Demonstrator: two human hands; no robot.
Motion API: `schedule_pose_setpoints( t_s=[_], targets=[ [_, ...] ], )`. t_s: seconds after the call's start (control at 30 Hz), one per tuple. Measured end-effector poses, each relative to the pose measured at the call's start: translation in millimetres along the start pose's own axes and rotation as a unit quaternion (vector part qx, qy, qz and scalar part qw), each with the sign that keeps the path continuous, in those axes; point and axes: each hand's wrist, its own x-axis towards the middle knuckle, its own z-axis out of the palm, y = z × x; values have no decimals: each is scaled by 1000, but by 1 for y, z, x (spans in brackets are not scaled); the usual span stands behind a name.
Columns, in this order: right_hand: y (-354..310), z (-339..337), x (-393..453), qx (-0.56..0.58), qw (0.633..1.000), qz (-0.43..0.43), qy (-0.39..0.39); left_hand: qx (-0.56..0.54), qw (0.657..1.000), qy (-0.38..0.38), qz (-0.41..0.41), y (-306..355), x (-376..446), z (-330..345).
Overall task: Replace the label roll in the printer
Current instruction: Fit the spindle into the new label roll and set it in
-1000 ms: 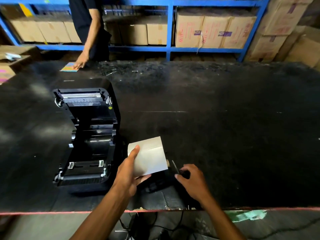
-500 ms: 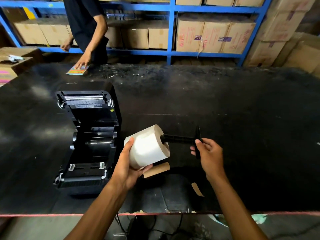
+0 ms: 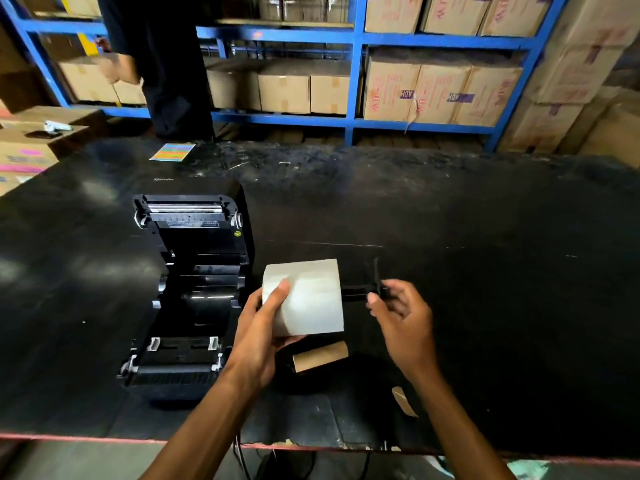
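Blue metal shelving [image 3: 353, 77] stacked with cardboard boxes [image 3: 440, 95] stands behind the black worktable [image 3: 485, 271]

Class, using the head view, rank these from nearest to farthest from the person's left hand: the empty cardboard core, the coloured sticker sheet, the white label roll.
1. White label roll: held in the left hand.
2. Empty cardboard core: on the table just right of that hand.
3. Coloured sticker sheet: far table edge.

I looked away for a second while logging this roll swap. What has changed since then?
The left hand lifted the white label roll off the table. The right hand picked up the black spindle and pushed it into the roll's right end. This uncovered the empty cardboard core on the table. The printer stayed open with nothing loaded in it.
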Motion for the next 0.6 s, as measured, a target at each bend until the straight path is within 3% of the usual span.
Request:
schedule_pose_setpoints(
  t_s=[0.1, 0.2, 0.27, 0.4, 0.6],
  targets=[
    [-6, 18, -10, -18, 998, -3, -67, 20, 1000, 1, 17, 1, -4, 5],
    [-13, 25, -12, 15, 998, 17, -60, 25, 999, 10, 26, -1, -4, 7],
    [-14, 24, -9, 31, 996, 53, -68, 26, 999, 15, 21, -2, -4, 7],
    [-21, 32, -13, 64, 976, 133, -162, 39, 999, 9, 19, -4, -7, 10],
    [-23, 39, -12, 69, 977, 171, -107, 60, 998, 3, 34, -8, -9, 23]
  ],
)
